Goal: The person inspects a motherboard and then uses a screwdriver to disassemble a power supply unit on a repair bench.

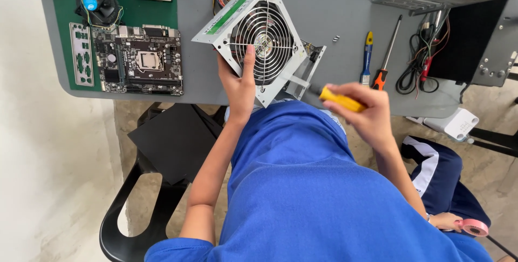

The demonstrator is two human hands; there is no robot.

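Bright, even daylight fills the scene, with only soft shadows. Around the left hand (240, 86) everything is sharp; the right hand (367, 113) is slightly blurred. Straight lines bend near the edges.

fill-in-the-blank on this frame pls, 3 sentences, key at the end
1. The left hand grips the grey power supply with its thumb over the round ____ grille.
2. The right hand holds a screwdriver with a ____ handle.
3. The motherboard lies on a ____ mat on the table.

Missing words: fan; yellow; green
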